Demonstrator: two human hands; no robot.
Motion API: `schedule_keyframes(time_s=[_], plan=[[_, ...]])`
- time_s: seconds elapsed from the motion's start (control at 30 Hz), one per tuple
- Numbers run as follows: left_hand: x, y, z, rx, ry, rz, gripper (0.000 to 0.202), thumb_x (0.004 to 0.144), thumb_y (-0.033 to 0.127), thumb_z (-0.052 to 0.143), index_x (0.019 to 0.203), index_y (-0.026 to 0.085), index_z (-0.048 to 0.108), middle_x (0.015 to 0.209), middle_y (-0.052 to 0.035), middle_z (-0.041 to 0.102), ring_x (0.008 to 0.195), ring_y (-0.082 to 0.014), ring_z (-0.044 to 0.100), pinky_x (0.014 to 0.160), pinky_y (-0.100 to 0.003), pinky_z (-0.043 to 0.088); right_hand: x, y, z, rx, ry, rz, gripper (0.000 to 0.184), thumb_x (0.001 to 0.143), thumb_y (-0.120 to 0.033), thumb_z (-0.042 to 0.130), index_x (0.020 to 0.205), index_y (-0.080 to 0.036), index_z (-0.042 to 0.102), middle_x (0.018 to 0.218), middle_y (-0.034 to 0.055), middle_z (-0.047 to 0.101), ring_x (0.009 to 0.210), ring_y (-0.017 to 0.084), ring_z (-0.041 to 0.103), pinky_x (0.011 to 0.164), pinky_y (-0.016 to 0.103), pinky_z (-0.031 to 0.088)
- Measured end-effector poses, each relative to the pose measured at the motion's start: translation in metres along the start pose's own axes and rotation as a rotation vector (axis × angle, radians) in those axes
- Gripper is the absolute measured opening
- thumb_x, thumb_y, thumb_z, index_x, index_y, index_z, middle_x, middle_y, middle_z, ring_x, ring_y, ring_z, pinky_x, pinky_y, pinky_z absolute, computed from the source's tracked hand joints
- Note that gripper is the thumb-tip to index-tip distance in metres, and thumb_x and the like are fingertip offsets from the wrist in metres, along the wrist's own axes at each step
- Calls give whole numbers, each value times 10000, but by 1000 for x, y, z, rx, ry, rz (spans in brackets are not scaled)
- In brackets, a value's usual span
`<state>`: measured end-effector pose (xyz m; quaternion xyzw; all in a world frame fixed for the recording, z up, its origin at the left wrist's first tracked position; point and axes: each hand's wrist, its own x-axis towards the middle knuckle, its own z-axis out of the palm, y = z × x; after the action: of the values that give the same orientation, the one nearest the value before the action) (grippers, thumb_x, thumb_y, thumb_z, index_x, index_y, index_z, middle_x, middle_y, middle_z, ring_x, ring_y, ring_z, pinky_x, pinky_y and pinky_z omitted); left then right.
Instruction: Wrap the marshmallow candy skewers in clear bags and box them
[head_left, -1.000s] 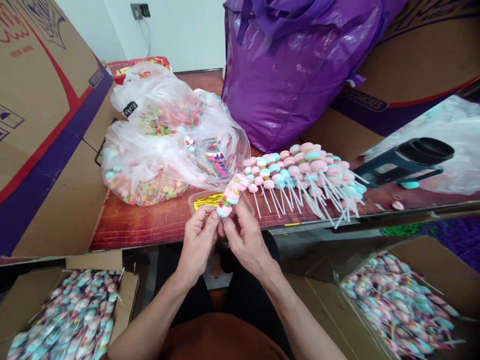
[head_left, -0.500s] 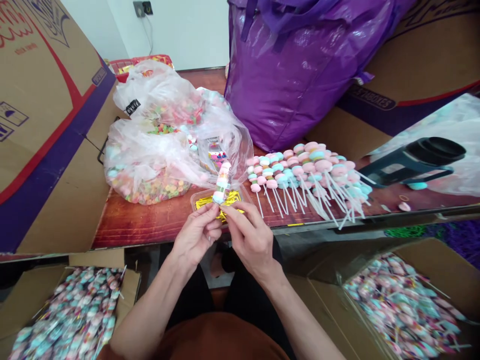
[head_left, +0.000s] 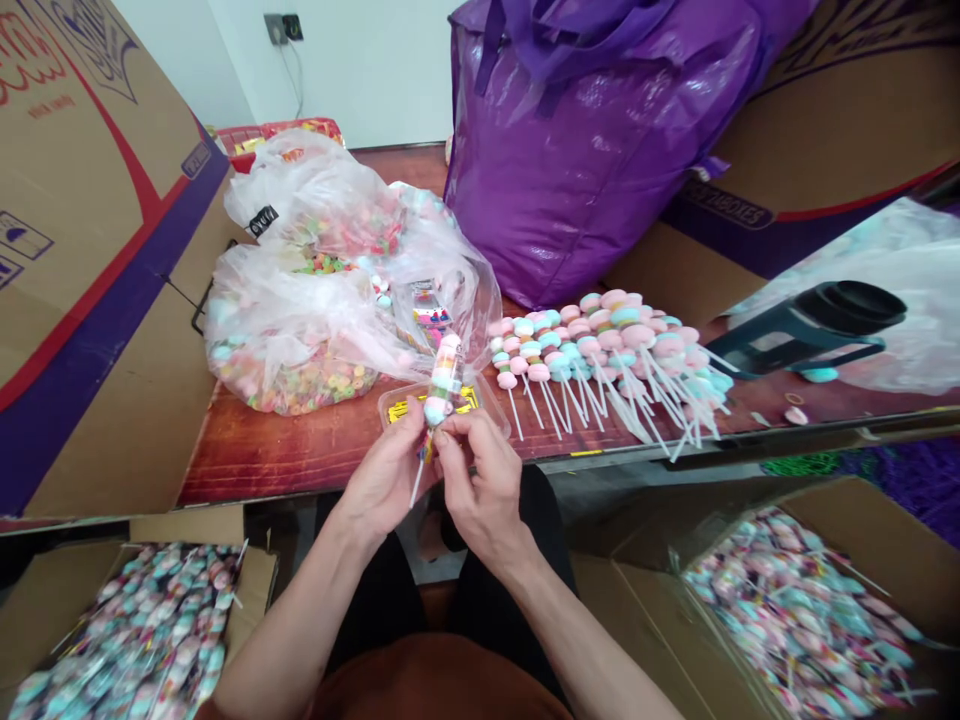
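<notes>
A candy skewer [head_left: 442, 378] of pink, white and blue marshmallows in a clear wrapper stands tilted between my hands, its white stick pointing down. My left hand [head_left: 388, 470] is closed around the lower end of the wrapper and stick. The fingertips of my right hand [head_left: 480, 475] pinch the gathered wrapper just under the lowest marshmallow. Behind the skewer, a clear plastic tray [head_left: 386, 403] holds yellow twist ties [head_left: 406, 410]. Several unwrapped marshmallow skewers [head_left: 600, 340] lie in a pile on the right, sticks toward me.
Clear bags of candy [head_left: 292, 330] sit at the left of the table [head_left: 262, 455]. A purple bag [head_left: 570, 170] stands behind. A dark tumbler [head_left: 810, 325] lies at the right. Open boxes of wrapped skewers are below, left [head_left: 150, 620] and right [head_left: 810, 600].
My hands have turned the skewer, so its stick now shows below my left fingers. My right hand has drawn in closer to the wrapper's neck. The view has shifted slightly.
</notes>
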<state>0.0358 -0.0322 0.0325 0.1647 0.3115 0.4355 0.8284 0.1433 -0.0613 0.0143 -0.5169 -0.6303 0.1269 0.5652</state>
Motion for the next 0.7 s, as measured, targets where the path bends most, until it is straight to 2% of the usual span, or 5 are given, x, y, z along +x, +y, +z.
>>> schedule_keyframes(time_s=[0.17,0.33,0.47,0.6,0.7], plan=[[-12,9,3,331,-19,325,490,804,620,662,622,167,695,935,-88,699,987,-240,624,909,-332,490,11,-14,-12,101,26,137,107,941,-162,528,854,-195,582,768,-13,608,657,118,557,617,246,449],[-13,-1,-1,454,78,273,386,751,523,767,614,168,701,782,-60,694,929,-230,619,916,-343,461,9,-17,-16,142,65,21,122,911,-108,563,875,-188,646,799,10,641,726,133,603,668,253,485],[-8,-15,-2,415,62,236,293,766,423,774,675,150,719,752,-45,682,758,-161,594,772,-296,481,-9,-14,-20,298,25,340,181,947,-226,557,893,-195,727,748,9,678,646,128,610,616,244,507],[-4,-34,3,583,150,345,193,743,349,782,742,173,703,697,-3,641,608,-120,551,611,-254,455,-33,-10,-26,354,4,568,193,888,-339,648,942,-185,750,677,-1,666,558,120,579,528,225,484],[14,-30,6,907,-47,457,165,766,299,750,669,189,674,719,-14,659,678,-149,600,686,-275,476,-53,5,-40,326,141,690,211,841,-380,706,872,-171,726,638,-10,624,531,104,530,488,207,443]])
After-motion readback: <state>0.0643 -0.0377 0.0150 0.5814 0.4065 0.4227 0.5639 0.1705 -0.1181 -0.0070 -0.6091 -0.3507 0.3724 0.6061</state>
